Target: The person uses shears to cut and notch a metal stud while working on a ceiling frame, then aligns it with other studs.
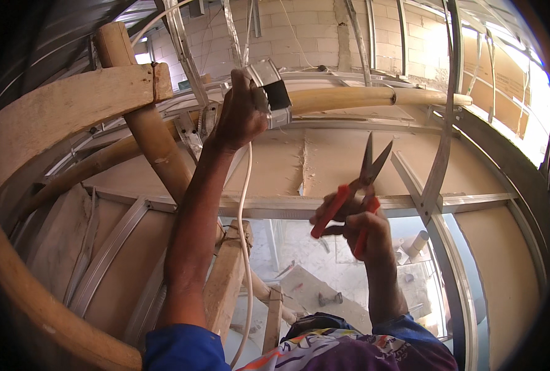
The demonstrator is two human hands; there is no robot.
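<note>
My left hand [243, 111], raised at upper center, is closed around a short silver metal channel piece [265, 74] with a dark face toward me. Lower right of it, my right hand [368, 229] grips red-handled metal snips [365, 173], their blades spread apart and pointing upward. The snips and the metal piece are apart. A white cable [243, 204] hangs down beside my left forearm, and its path behind my left hand is hidden.
Bamboo poles [324, 98] and a wooden beam [58, 108] cross the roof space. Thin metal framing [439, 241] and ceiling boards [337, 161] surround me, above an opening showing a cluttered floor [312, 284] far below. A block wall [309, 34] stands behind.
</note>
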